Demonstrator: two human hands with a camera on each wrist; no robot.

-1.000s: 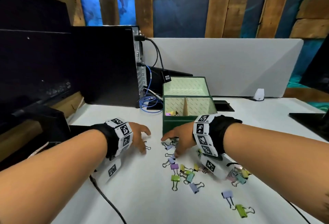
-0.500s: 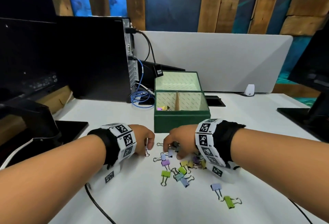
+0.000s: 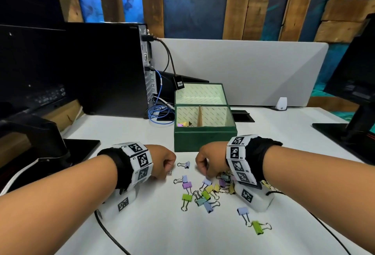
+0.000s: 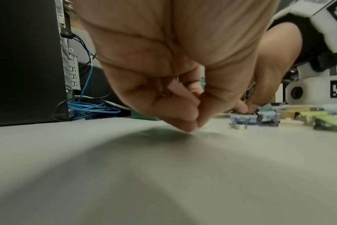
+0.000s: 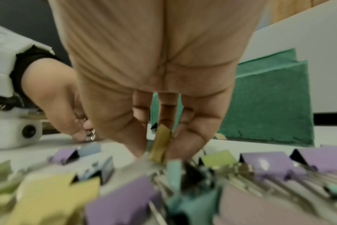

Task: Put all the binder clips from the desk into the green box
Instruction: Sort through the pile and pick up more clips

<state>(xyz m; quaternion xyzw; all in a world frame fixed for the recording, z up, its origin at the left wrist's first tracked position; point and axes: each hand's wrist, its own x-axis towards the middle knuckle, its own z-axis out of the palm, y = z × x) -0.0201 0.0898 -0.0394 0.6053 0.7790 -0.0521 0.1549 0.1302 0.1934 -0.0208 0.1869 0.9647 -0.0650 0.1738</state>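
The green box (image 3: 205, 139) stands open at the desk's middle, with a few clips (image 3: 183, 124) in its left compartment. In front of it lies a pile of pastel binder clips (image 3: 205, 194), and a lavender clip (image 3: 186, 165) lies between my hands. My left hand (image 3: 167, 168) is curled low on the desk (image 3: 142, 224), pinching a binder clip whose silver wire (image 5: 90, 134) shows in the right wrist view. My right hand (image 3: 204, 174) reaches down into the pile's far edge. Its thumb and fingers pinch an ochre-yellow clip (image 5: 160, 144).
A black computer tower (image 3: 105, 68) with a blue cable coil (image 3: 160, 114) stands behind and left of the box. A monitor stand (image 3: 40, 137) is at the left, another monitor (image 3: 355, 92) at the right. A grey partition (image 3: 243, 68) closes the back. Two stray clips (image 3: 257, 227) lie front right.
My left hand went from spread fingers to a curled pinch on a clip. My right hand's fingers closed on a clip at the pile's edge.
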